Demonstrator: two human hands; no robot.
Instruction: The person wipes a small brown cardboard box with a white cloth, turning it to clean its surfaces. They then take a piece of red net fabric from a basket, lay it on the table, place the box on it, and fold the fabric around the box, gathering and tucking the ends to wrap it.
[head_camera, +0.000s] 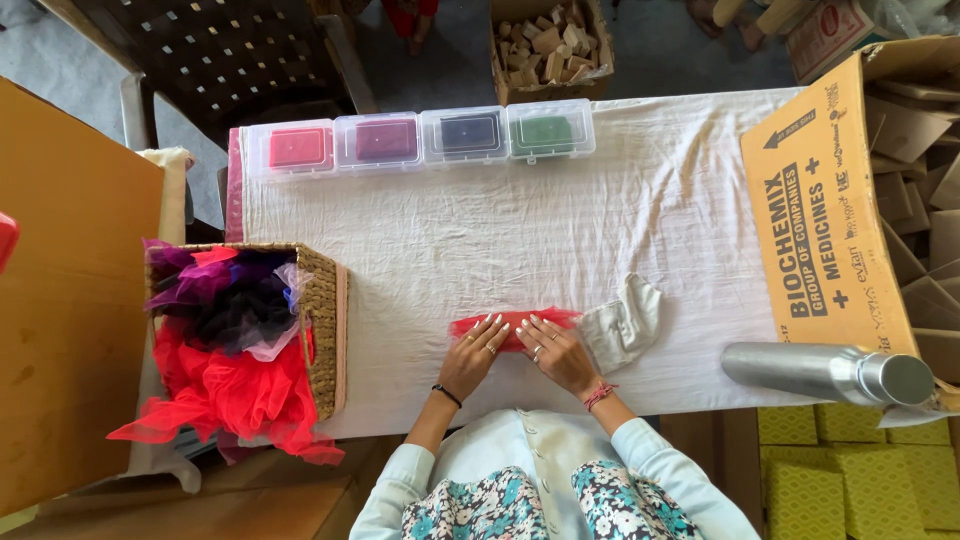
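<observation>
While both hands press flat and open, the left hand (470, 352) and right hand (556, 350) rest side by side on a red net cloth (512, 323), gripping nothing. Its long axis runs left-right on the white tablecloth (520, 220).

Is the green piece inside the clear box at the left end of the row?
No, the green piece sits in the clear box at the right end of the row; the left-end box holds a red piece.
</observation>
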